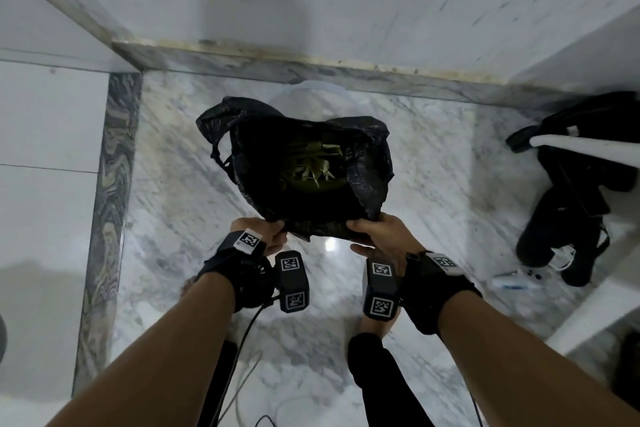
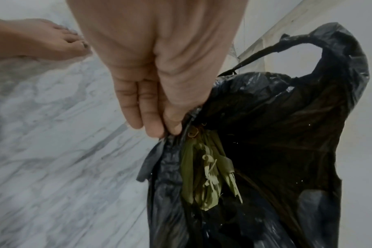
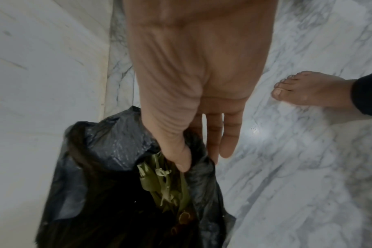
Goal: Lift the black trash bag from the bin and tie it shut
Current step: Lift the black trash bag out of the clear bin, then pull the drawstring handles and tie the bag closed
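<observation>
With the black trash bag (image 1: 304, 166) lifted over the floor, left hand (image 1: 266, 236) and right hand (image 1: 377, 232) each pinched its near rim — tying remained, which called for gathering the mouth.

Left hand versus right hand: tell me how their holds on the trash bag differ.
The left hand pinches the black trash bag at its near-left rim; the right hand pinches the near-right rim. The left hand's fingers lie together at the plastic; the right hand's outer fingers hang straight, off the bag. Both pinch the rim with the thumb, mouth open.
</observation>
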Demonstrator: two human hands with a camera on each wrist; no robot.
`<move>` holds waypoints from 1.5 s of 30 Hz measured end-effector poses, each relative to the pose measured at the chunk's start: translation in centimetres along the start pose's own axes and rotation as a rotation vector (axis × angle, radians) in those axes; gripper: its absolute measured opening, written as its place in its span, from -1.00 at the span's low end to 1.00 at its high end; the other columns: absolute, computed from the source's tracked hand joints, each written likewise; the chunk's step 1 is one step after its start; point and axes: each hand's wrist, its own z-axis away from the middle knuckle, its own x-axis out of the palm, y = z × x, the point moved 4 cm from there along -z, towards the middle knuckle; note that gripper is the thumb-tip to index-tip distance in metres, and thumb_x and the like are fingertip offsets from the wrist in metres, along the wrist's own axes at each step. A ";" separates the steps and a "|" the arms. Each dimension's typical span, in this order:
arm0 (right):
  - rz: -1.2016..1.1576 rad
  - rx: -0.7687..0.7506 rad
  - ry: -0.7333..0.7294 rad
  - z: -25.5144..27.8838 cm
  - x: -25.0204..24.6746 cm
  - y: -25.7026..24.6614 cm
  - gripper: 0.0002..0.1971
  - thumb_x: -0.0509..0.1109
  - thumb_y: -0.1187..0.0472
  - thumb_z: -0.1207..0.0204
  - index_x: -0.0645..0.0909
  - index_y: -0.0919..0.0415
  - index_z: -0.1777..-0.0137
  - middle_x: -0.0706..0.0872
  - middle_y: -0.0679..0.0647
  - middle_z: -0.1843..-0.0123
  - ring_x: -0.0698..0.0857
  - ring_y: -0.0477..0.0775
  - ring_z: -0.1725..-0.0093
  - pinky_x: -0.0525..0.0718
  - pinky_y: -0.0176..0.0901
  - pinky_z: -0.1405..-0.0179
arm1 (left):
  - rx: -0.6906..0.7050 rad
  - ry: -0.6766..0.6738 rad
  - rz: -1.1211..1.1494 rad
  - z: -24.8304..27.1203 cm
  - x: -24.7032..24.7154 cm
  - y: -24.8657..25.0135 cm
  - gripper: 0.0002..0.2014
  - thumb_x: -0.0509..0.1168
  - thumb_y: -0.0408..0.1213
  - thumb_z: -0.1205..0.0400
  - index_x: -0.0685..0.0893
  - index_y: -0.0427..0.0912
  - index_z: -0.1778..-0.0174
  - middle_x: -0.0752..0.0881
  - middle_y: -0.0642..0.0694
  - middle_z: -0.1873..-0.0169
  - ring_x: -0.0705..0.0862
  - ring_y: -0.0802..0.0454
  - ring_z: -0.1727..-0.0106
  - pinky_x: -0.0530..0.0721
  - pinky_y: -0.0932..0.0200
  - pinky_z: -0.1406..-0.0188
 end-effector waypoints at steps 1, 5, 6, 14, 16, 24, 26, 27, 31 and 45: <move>-0.011 0.003 0.003 0.2 0.2 -0.5 -0.90 0.42 0.38 -0.50 0.63 0.27 0.00 0.75 0.16 0.16 0.75 0.08 0.20 0.71 -0.14 0.18 | -0.004 0.011 0.006 0.1 -0.1 0.2 -0.92 0.21 -0.43 -0.67 0.59 -0.32 -0.01 0.73 -0.34 0.10 0.74 -0.17 0.16 0.68 0.24 0.29; -0.138 0.073 0.013 0.9 0.8 -1.7 -0.93 0.46 0.35 -0.49 0.65 0.36 0.10 0.76 0.23 0.26 0.79 0.05 0.38 0.75 -0.20 0.40 | 0.000 0.030 0.063 1.6 -0.4 0.8 -0.77 0.17 -0.43 -0.66 0.51 -0.24 0.33 0.54 -0.15 0.39 0.53 -0.01 0.37 0.58 0.14 0.27; -0.149 0.087 -0.006 1.2 0.9 -2.0 -0.93 0.47 0.33 -0.48 0.66 0.34 0.11 0.77 0.21 0.25 0.79 0.04 0.35 0.76 -0.18 0.36 | 0.003 0.044 0.091 2.3 -0.7 1.1 -0.80 0.19 -0.44 -0.65 0.52 -0.26 0.32 0.58 -0.19 0.35 0.57 -0.06 0.29 0.64 0.05 0.17; -0.293 0.025 0.020 2.6 -0.3 -5.4 -0.92 0.54 0.21 -0.42 0.70 0.17 0.15 0.81 0.08 0.18 0.77 0.04 0.08 0.72 -0.07 0.15 | 0.024 0.121 0.237 3.8 -2.9 3.1 -0.86 0.40 -0.37 -0.54 0.61 -0.37 0.26 0.60 -0.24 0.42 0.52 -0.06 0.45 0.66 0.07 0.34; -0.256 -0.010 0.078 2.6 -1.2 -6.4 -0.88 0.54 0.19 -0.42 0.66 0.12 0.27 0.80 0.04 0.23 0.76 0.01 0.10 0.69 -0.06 0.11 | 0.053 0.162 0.212 3.8 -3.7 3.8 -0.74 0.48 -0.23 -0.48 0.65 -0.36 0.13 0.65 -0.25 0.32 0.56 -0.09 0.38 0.70 0.01 0.24; 0.001 -0.140 0.248 1.2 -4.0 -10.6 -0.87 0.46 0.16 -0.49 0.63 0.14 0.26 0.76 0.16 0.11 0.74 0.14 0.09 0.73 0.01 0.04 | 0.466 0.409 -0.325 2.5 -7.3 12.2 -0.49 0.39 -0.08 -0.53 0.56 -0.26 -0.35 0.67 -0.32 -0.25 0.64 -0.26 -0.21 0.56 0.04 -0.07; 0.016 -0.219 0.274 2.0 -3.8 -12.0 -0.85 0.37 0.14 -0.57 0.64 0.11 0.23 0.74 0.07 0.16 0.73 0.05 0.19 0.70 -0.08 0.16 | 0.550 0.443 -0.382 3.7 -7.6 14.4 -0.76 0.31 -0.11 -0.57 0.69 -0.26 0.14 0.71 -0.25 0.32 0.62 -0.21 0.18 0.50 0.09 0.19; 0.030 -0.266 0.286 2.6 -3.7 -12.9 -0.84 0.33 0.14 -0.59 0.64 0.09 0.22 0.74 0.03 0.18 0.72 0.03 0.21 0.68 -0.07 0.12 | 0.566 0.443 -0.356 4.2 -7.9 15.2 -0.76 0.30 -0.13 -0.57 0.64 -0.26 0.26 0.65 -0.18 0.44 0.61 -0.18 0.28 0.52 0.11 0.25; 0.068 -0.387 0.286 5.4 -3.5 -16.0 -0.80 0.28 0.17 -0.60 0.61 0.09 0.25 0.73 0.03 0.23 0.71 0.04 0.20 0.64 0.01 -0.06 | 0.564 0.349 -0.214 6.8 -8.5 16.9 -0.74 0.34 -0.12 -0.51 0.63 -0.17 0.46 0.69 -0.05 0.71 0.66 -0.04 0.48 0.57 0.18 0.39; 0.402 -0.594 0.132 9.0 0.9 -17.3 -0.84 0.26 0.37 -0.59 0.68 0.29 -0.02 0.76 0.12 0.30 0.72 -0.13 0.38 0.63 -0.36 0.32 | 0.560 -0.101 0.035 12.7 -4.6 15.8 -0.72 0.04 -0.65 -0.56 0.62 -0.36 0.01 0.76 -0.15 0.28 0.73 0.08 0.47 0.77 0.21 0.40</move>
